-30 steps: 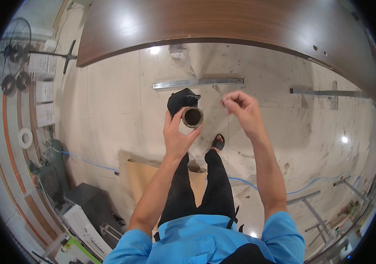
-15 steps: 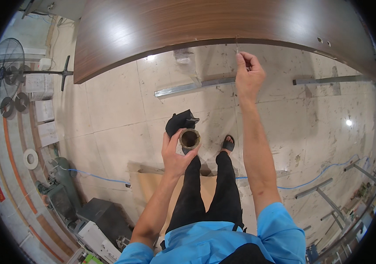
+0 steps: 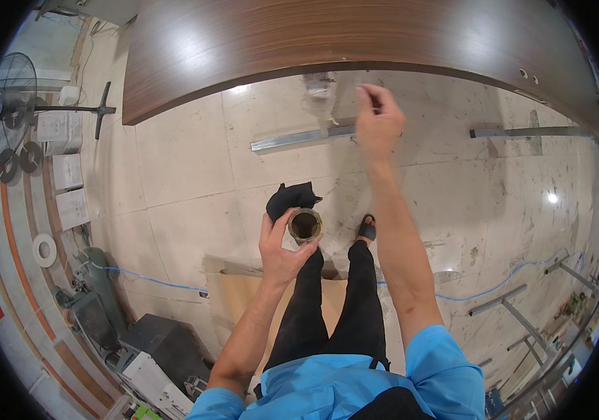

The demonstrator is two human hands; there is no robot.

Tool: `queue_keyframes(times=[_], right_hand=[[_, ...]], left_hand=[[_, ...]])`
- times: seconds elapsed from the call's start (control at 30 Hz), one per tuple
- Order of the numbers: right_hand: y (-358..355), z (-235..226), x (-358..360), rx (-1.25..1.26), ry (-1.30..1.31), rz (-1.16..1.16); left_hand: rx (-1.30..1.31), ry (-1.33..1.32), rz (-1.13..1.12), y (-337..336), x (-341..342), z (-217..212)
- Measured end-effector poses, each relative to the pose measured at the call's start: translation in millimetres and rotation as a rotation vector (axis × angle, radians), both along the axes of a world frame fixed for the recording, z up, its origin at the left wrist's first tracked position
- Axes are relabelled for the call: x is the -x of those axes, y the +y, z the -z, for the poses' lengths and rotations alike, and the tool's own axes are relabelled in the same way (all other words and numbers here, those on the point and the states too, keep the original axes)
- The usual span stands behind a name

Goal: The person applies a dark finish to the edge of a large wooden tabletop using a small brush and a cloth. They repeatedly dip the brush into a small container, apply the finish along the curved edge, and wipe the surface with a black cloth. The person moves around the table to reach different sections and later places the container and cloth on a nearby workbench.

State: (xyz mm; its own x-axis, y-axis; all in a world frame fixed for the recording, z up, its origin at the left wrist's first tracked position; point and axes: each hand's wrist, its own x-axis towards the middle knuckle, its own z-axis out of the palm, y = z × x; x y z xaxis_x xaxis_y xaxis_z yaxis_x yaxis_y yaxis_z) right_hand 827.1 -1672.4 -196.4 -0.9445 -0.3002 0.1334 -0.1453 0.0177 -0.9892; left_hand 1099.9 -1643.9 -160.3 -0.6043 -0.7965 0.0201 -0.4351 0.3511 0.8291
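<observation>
My left hand (image 3: pixel 278 253) is wrapped round a small open cup (image 3: pixel 305 225) with a worn, stained rim and a dark inside. A black piece, cloth-like in look (image 3: pixel 292 199), sits against the far side of the cup; whether the same fingers hold it is hidden. My right hand (image 3: pixel 379 124) is stretched forward, just short of the front edge of a brown wood-grain panel (image 3: pixel 299 35). Its thumb and fingertips are pinched together. Anything between them is too small or blurred to name.
A metal bar (image 3: pixel 292 139) lies on the floor beyond the cup, with another bar (image 3: pixel 524 132) at right. A standing fan (image 3: pixel 5 110) is at far left, a compressor (image 3: pixel 96 308) below it. Cardboard (image 3: pixel 243 301) and a blue hose (image 3: pixel 152 278) lie near my feet.
My right hand has shifted left and slightly back from the panel's edge; a thin thing seen at its fingertips earlier no longer shows. My left hand still holds the cup, almost unmoved.
</observation>
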Motion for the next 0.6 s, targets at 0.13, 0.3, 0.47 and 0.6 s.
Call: queue_keyframes(times=[0.13,0.3,0.47,0.6], right_hand=[[-22.5,-7.4,-32.9,0.022,0.119,-0.228],[-14.5,-18.1,-30.2,-0.038,0.023,0.068],[-35.9,-17.5,-47.1,-0.056,0.176,-0.082],[-41.5,-20.1,-55.6,-0.056,0.221,-0.031]], left_hand=[[0.019,-0.003,-0.002,-4.8,-7.6,0.0],[-0.003,-0.008,-0.022,-13.0,-23.5,-0.3],[0.022,0.017,-0.030,-18.9,-31.4,3.0],[0.046,0.013,-0.032,-23.7,-38.9,3.4]])
